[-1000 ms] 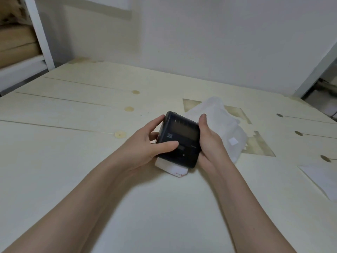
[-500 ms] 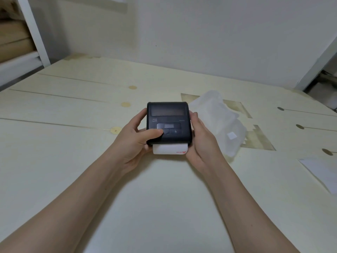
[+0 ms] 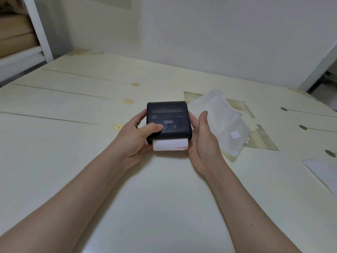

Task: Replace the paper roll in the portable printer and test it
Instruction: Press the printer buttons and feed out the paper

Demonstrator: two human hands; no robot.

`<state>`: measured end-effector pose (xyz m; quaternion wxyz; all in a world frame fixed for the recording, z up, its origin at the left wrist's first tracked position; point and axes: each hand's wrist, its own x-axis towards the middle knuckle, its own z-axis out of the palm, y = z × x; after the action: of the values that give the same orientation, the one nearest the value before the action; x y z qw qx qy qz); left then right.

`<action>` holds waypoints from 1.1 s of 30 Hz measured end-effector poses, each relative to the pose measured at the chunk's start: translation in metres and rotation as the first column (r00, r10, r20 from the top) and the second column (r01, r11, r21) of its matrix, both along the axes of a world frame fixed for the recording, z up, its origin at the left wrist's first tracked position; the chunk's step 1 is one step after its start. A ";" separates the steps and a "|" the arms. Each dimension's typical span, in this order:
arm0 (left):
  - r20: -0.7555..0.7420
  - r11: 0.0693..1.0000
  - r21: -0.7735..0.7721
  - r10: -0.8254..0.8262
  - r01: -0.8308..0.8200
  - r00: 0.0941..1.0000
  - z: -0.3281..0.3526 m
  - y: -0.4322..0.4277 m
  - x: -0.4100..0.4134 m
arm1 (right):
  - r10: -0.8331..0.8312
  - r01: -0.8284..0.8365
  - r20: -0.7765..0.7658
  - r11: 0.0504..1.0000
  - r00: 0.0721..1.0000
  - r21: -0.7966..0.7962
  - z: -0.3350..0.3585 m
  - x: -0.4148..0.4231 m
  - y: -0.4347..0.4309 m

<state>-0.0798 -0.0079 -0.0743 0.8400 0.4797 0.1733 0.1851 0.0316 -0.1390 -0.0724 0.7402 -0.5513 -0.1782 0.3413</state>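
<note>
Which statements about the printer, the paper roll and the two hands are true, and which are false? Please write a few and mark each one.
1. The left hand grips the printer with its thumb on the top panel. True.
2. The paper roll lies far from the printer. False: it sits at the printer's near edge, between the hands.
3. A white bag lies on the table, right of the printer. True.
4. The right hand holds that bag. False: it rests against the printer's right side.
</note>
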 end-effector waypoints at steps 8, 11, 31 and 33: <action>0.027 1.000 -0.009 -0.022 0.023 0.999 -0.001 0.002 0.000 | -0.027 0.027 0.018 0.999 0.999 0.038 -0.005 0.001 -0.001; 0.030 1.000 -0.010 -0.023 0.023 0.999 -0.001 0.002 0.001 | -0.030 0.029 0.029 0.999 0.999 0.038 -0.005 0.001 -0.001; 0.033 1.000 -0.008 -0.010 0.011 0.999 -0.001 0.002 0.002 | -0.013 0.011 0.054 0.999 0.998 0.051 -0.005 0.000 -0.001; 0.031 1.000 -0.011 -0.009 0.010 0.999 -0.001 0.002 0.002 | -0.013 0.010 0.056 0.999 0.998 0.050 -0.004 -0.001 -0.001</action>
<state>-0.0782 -0.0059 -0.0756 0.8462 0.4728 0.1589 0.1877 0.0309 -0.1395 -0.0766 0.7504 -0.5431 -0.2040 0.3168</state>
